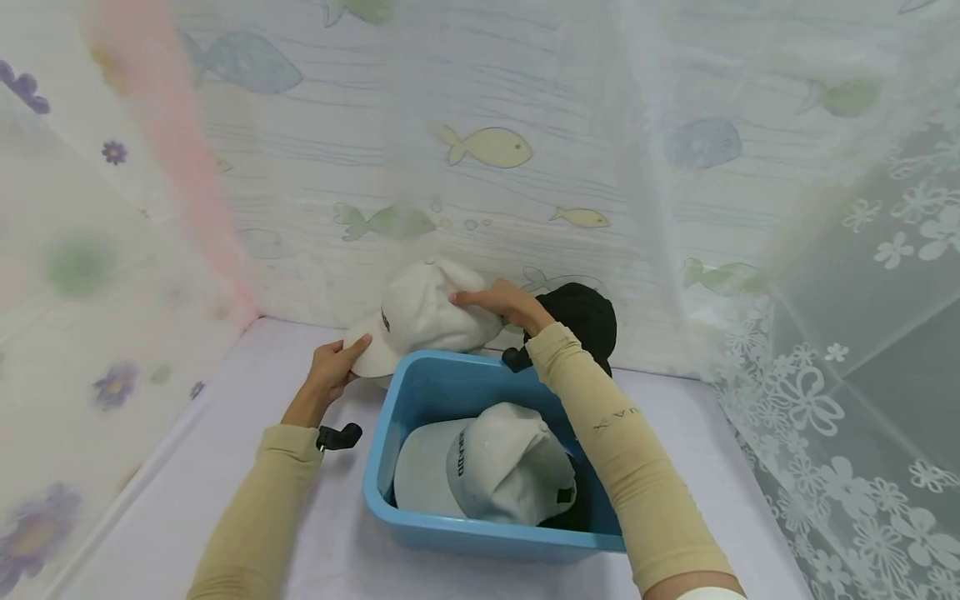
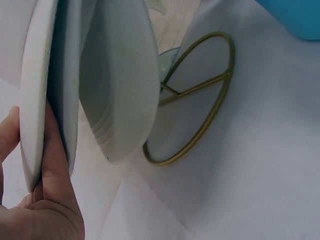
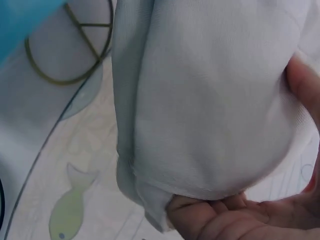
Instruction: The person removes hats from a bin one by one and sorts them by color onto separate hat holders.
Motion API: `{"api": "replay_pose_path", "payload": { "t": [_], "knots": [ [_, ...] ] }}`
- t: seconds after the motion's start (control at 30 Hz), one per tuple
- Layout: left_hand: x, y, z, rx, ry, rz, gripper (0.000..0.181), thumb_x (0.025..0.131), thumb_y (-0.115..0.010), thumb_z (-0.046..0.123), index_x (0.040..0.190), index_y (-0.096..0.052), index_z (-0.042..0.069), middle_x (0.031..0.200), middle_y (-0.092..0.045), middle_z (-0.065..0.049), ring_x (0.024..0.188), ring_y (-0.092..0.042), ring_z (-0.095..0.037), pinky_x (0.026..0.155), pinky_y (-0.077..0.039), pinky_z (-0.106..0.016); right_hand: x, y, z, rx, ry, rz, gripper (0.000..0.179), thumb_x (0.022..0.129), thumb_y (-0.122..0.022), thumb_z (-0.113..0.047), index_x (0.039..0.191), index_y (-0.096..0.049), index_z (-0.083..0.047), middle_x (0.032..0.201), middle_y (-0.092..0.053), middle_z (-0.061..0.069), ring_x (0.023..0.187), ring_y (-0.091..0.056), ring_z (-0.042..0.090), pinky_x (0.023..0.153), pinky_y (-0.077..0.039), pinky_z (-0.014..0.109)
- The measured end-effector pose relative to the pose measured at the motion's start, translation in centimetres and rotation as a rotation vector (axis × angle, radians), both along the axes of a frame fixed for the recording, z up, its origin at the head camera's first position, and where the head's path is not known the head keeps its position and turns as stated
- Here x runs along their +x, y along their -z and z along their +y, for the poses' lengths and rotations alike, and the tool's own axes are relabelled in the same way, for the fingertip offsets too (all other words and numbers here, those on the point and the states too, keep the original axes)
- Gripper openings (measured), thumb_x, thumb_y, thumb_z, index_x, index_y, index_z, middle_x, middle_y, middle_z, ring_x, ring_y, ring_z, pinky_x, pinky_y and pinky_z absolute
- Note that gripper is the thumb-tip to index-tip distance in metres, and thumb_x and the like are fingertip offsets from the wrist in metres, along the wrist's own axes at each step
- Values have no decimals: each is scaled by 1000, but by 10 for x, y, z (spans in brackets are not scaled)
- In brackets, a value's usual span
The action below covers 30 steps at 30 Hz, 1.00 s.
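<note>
A white baseball cap [image 1: 431,308] is held behind the bin, its brim pointing left. My left hand [image 1: 333,367] pinches that brim between thumb and fingers. In the left wrist view, more pale brims [image 2: 122,85] hang right beside the pinched brim [image 2: 35,100], nested close together. My right hand [image 1: 510,304] grips the back of the crown, thumb on the outside and fingers under the lower edge [image 3: 200,190]. Below the caps shows a gold wire ring base [image 2: 220,100] with crossing bars. A black cap [image 1: 581,321] is just behind my right wrist.
In front stands a blue plastic bin [image 1: 495,537]. Inside lies a pale grey cap [image 1: 510,462] with dark lettering, something dark beneath it. A white cloth covers the table [image 1: 300,533]. Printed fish curtains [image 1: 487,100] hang right behind, with a flowered sheer curtain [image 1: 847,442] at right.
</note>
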<state>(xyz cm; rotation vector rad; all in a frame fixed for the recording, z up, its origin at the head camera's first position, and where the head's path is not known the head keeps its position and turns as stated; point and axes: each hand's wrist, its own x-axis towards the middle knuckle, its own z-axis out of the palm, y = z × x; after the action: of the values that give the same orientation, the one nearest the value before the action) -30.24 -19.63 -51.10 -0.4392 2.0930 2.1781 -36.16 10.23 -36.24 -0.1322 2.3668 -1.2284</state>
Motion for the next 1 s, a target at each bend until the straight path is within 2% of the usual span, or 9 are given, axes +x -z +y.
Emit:
{"api": "replay_pose_path", "payload": {
  "t": [0.17, 0.43, 0.6, 0.8, 0.9, 1.0],
  "knots": [
    [-2, 2, 6, 12, 14, 11, 71, 100, -66, 37, 145, -43, -12, 107, -63, -4, 77, -65, 1, 68, -57, -16, -1, 1, 5, -49, 28, 30, 99, 88, -77, -44, 155, -24, 7, 156, -34, 23, 134, -45, 35, 114, -41, 50],
    [-5, 8, 7, -46, 14, -2, 72, 99, -65, 41, 145, -45, -10, 131, -58, -22, 78, -64, 1, 70, -57, -15, -1, 4, 9, -40, 6, -15, 91, 89, -78, -37, 149, -29, 10, 145, -38, 20, 124, -43, 28, 114, -41, 47],
    [-7, 6, 4, -93, 42, 24, 74, 99, -64, 42, 147, -44, -10, 142, -52, -29, 84, -64, -1, 73, -57, -16, 3, 5, 8, -45, -2, -51, 93, 91, -76, -35, 152, -22, 10, 152, -33, 22, 134, -41, 32, 117, -38, 49],
    [-11, 4, 3, -104, 63, 32, 76, 98, -65, 44, 145, -45, -12, 135, -57, -26, 80, -65, 1, 71, -58, -16, 5, 5, 7, -101, -13, -146, 96, 96, -70, -32, 158, -8, 6, 162, -21, 21, 147, -30, 35, 122, -29, 53],
    [-14, 4, 2, -99, 55, 24, 74, 98, -65, 44, 143, -48, -12, 126, -60, -20, 75, -65, 2, 68, -58, -16, 6, 4, 6, -105, -24, -156, 92, 98, -68, -32, 158, -10, 6, 162, -21, 21, 147, -31, 35, 122, -28, 53],
    [-16, 5, 3, -91, 36, 25, 73, 98, -66, 43, 143, -48, -12, 121, -61, -18, 72, -65, 2, 66, -57, -15, 7, 5, 4, -94, -29, -144, 86, 98, -67, -34, 156, -18, 7, 158, -28, 22, 144, -36, 36, 120, -31, 53]
  ]
}}
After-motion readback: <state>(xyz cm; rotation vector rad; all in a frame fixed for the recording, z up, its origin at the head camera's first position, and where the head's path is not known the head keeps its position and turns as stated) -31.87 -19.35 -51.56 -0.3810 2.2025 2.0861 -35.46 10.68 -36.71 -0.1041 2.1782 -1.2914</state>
